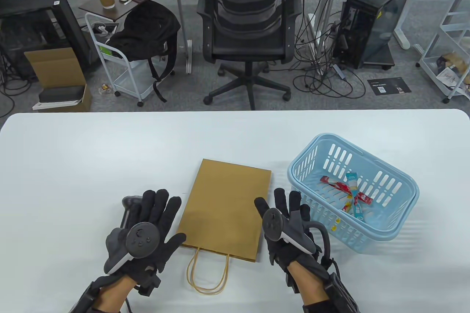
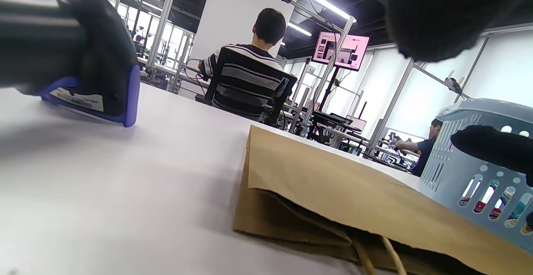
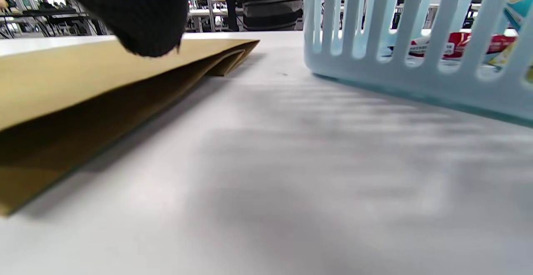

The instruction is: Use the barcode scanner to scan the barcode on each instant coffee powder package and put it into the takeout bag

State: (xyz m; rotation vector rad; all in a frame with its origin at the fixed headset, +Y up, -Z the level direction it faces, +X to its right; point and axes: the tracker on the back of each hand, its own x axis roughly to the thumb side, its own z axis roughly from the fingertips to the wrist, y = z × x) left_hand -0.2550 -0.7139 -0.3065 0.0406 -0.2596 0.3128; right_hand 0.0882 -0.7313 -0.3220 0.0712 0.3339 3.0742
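A flat brown paper takeout bag lies on the white table, handles toward me. My left hand lies to the left of the bag with fingers straight and spread, holding nothing. The black barcode scanner lies on the table at that hand's left side, partly hidden by it; the left wrist view shows the scanner lying ungripped. My right hand rests between the bag and a light blue basket, fingers straight. Several red and teal coffee stick packages lie in the basket.
Beyond the table's far edge stand a black office chair, a cart with a backpack and a computer tower. In the right wrist view the basket wall stands close on the right and the bag on the left.
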